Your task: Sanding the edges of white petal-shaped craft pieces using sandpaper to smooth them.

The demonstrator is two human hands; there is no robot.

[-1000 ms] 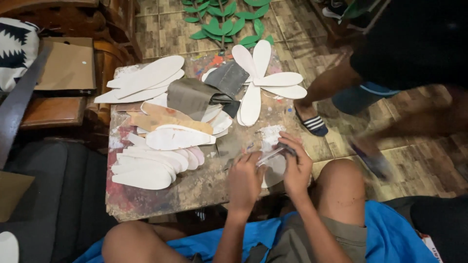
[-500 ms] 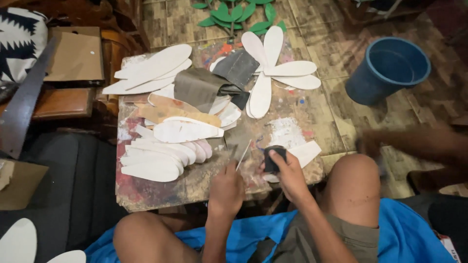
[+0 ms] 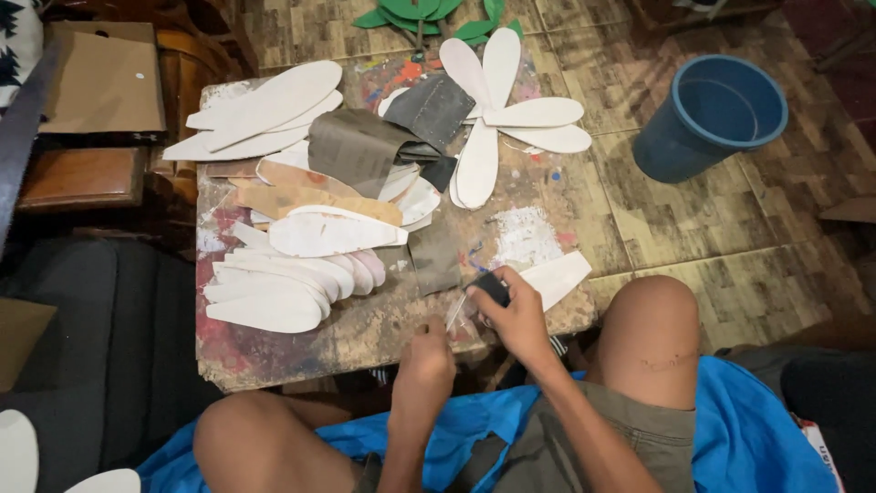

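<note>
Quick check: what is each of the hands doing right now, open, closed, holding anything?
Left hand: closed on the near end of a thin white strip.
Right hand: closed around a small dark pad, pressed against the strip over the wooden board.

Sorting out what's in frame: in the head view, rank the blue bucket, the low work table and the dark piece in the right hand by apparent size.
1. Low work table, largest.
2. Blue bucket.
3. Dark piece in the right hand, smallest, partly hidden.
</note>
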